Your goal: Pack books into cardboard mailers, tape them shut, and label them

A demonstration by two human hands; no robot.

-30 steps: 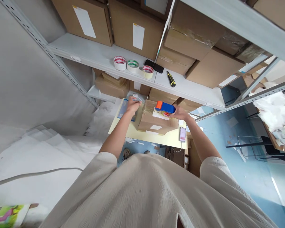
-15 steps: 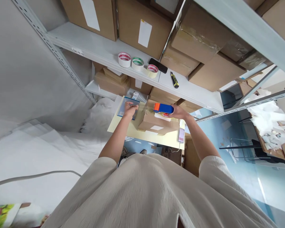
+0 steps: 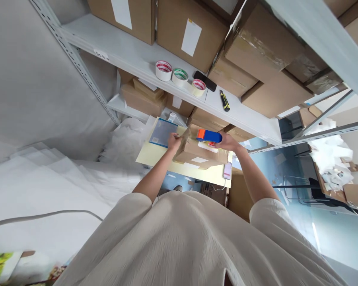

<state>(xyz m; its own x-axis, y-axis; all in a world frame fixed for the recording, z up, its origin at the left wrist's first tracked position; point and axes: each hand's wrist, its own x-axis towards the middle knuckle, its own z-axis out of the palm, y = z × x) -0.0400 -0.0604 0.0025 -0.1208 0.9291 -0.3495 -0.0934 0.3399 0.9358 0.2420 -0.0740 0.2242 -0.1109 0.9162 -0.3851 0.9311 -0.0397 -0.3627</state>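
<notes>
A brown cardboard box [image 3: 201,153] with white labels and clear tape lies on the pale yellow tabletop [image 3: 146,155]. Above its upper face, my right hand [image 3: 227,142] is wrapped round a blue and orange tape dispenser [image 3: 212,136], whose orange end points left. My left hand [image 3: 174,142] is at the box's left end, fingers curled together against or very close to the cardboard. Whatever those fingers may hold is too small to make out. Just left of that hand lies a clear plastic folder [image 3: 161,132] with blue edges.
A grey shelf [image 3: 134,55] beyond the table carries tape rolls [image 3: 163,70], a black phone [image 3: 205,80], a yellow-black utility knife [image 3: 224,100] and large cartons [image 3: 191,31]. Another phone [image 3: 227,171] with a cable lies at the table's right edge. White sheeting [image 3: 47,186] is piled at left.
My left hand has moved right, from over the plastic folder to the box's left end, and its fingers have curled in. The tape dispenser stays in my right hand above the box.
</notes>
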